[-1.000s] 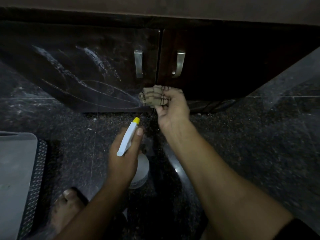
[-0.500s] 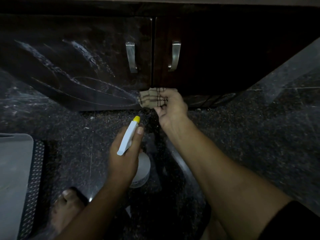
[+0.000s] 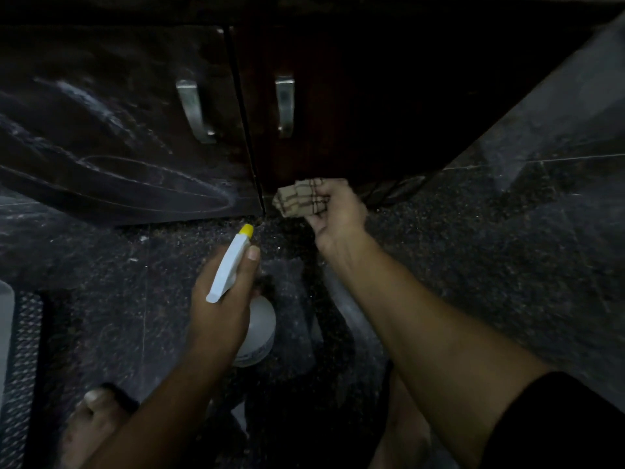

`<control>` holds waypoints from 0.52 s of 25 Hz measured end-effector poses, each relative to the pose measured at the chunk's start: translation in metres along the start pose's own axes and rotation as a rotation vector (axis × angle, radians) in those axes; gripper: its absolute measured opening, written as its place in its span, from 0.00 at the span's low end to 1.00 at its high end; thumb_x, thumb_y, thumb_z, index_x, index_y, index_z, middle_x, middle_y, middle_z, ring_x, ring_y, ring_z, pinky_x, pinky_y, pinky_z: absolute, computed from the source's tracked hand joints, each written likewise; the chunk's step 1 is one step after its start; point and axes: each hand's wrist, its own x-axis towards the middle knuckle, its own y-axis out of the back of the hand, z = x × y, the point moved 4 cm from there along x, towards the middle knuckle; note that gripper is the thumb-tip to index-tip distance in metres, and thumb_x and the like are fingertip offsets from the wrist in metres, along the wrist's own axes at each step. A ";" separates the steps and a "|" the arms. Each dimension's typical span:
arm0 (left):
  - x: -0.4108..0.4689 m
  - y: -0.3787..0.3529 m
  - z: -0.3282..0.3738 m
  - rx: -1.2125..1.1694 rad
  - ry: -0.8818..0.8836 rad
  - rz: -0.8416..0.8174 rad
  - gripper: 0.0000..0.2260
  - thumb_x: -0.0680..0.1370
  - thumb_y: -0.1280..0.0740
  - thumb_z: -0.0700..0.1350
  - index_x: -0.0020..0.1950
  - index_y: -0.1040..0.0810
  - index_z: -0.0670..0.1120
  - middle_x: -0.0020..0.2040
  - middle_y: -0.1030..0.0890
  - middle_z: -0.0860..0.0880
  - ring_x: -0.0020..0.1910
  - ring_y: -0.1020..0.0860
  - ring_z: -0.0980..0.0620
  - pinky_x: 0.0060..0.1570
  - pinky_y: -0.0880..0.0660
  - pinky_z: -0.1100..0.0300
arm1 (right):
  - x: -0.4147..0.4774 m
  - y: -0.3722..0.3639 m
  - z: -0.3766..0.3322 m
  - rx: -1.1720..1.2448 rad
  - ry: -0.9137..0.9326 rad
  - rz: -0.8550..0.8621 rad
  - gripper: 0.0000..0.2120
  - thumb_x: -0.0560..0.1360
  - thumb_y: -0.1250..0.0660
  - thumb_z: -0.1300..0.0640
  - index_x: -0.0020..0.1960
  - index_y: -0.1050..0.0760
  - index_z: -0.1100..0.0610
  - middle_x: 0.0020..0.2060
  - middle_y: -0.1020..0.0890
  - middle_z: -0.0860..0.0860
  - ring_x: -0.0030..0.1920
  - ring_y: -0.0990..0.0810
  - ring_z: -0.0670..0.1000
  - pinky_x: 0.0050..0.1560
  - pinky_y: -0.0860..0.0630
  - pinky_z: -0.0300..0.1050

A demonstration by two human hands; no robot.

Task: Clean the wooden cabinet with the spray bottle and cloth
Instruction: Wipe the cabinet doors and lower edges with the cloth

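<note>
Dim room, dark speckled floor (image 3: 473, 282), wooden cabinet (image 3: 118, 130) doors ahead; right hand (image 3: 333, 211) clenched on soft bunched cloth (image 3: 299, 198) at right door bottom edge; left hand (image 3: 220, 299) wrapped round spray bottle (image 3: 230, 265), probably light, rigid; grip neck

The right hand (image 3: 334, 211) grips a bunched checked cloth (image 3: 299, 197) against the bottom edge of the right cabinet door (image 3: 355, 106), just beside the door gap. The left hand (image 3: 223, 299) holds a white spray bottle (image 3: 233, 265), yellow nozzle toward the cabinet. Streaks mark the left door (image 3: 111, 140). A bare foot (image 3: 91, 424) rests on the dark floor (image 3: 473, 252).
</note>
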 end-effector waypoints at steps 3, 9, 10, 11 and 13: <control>0.003 -0.014 0.005 0.011 -0.008 -0.034 0.22 0.79 0.34 0.54 0.52 0.20 0.34 0.42 0.24 0.28 0.38 0.25 0.39 0.34 0.28 0.66 | 0.012 0.035 -0.047 -0.035 0.117 0.092 0.15 0.72 0.35 0.66 0.58 0.23 0.69 0.49 0.16 0.66 0.39 0.17 0.58 0.35 0.18 0.49; 0.008 -0.041 0.019 0.032 -0.028 -0.056 0.19 0.79 0.34 0.54 0.50 0.19 0.36 0.41 0.24 0.28 0.35 0.25 0.41 0.33 0.28 0.67 | 0.035 0.072 -0.099 0.289 0.239 0.206 0.13 0.72 0.38 0.65 0.54 0.23 0.68 0.41 0.20 0.64 0.37 0.20 0.59 0.36 0.20 0.49; 0.007 -0.045 0.020 0.039 -0.031 -0.066 0.21 0.79 0.34 0.55 0.51 0.20 0.35 0.41 0.25 0.27 0.37 0.25 0.39 0.33 0.28 0.67 | 0.031 0.065 -0.086 0.211 0.185 0.185 0.17 0.72 0.38 0.65 0.59 0.23 0.70 0.43 0.18 0.64 0.38 0.19 0.59 0.35 0.20 0.48; 0.007 -0.049 0.021 0.045 -0.031 -0.070 0.22 0.78 0.34 0.55 0.51 0.20 0.34 0.40 0.25 0.27 0.37 0.25 0.38 0.32 0.29 0.67 | 0.024 0.058 -0.073 0.119 0.129 0.158 0.19 0.74 0.38 0.66 0.63 0.24 0.71 0.45 0.16 0.65 0.38 0.18 0.59 0.33 0.19 0.47; 0.006 -0.055 0.022 0.058 -0.018 -0.073 0.23 0.78 0.35 0.57 0.52 0.19 0.35 0.40 0.24 0.27 0.38 0.25 0.38 0.32 0.29 0.68 | 0.015 0.050 -0.056 -0.003 0.049 0.075 0.16 0.75 0.37 0.68 0.63 0.25 0.69 0.48 0.15 0.64 0.40 0.17 0.57 0.34 0.18 0.46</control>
